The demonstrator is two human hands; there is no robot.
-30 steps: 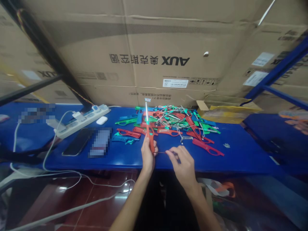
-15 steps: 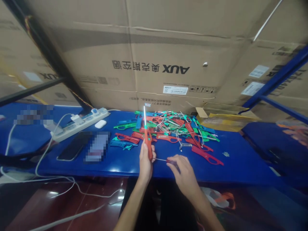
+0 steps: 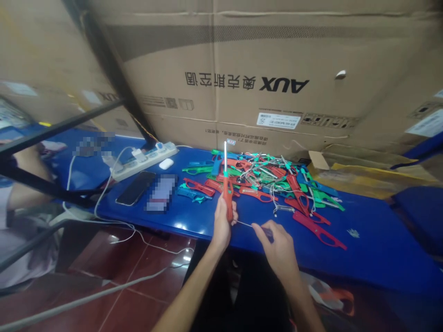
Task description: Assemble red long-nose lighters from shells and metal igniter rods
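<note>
My left hand (image 3: 223, 223) is closed around the red body of a long-nosed gas lighter (image 3: 228, 198), held upright with its silver nozzle pointing away from me. In my right hand (image 3: 278, 244) is a screwdriver (image 3: 245, 224), its dark handle mostly covered by my fingers. The thin shaft reaches left to the lower end of the lighter; whether the tip sits in a screw is hidden. Beyond my hands lies a heap of lighter parts (image 3: 259, 173): red, green and blue shells, metal tubes and wires. A red shell (image 3: 320, 230) lies apart at the heap's right.
On the blue table (image 3: 194, 221) at left are a white power strip (image 3: 145, 161) with cables, a white case (image 3: 166, 163) and two phones (image 3: 136, 188). A cardboard carton (image 3: 242, 46) stands behind. Yellow packaging (image 3: 360, 180) lies right. Another person's arm (image 3: 29, 170) shows far left.
The view has turned left, so everything sits further right in the picture, and another person has come into view. Both hands keep their hold, with the screwdriver still at the lighter's lower end.
</note>
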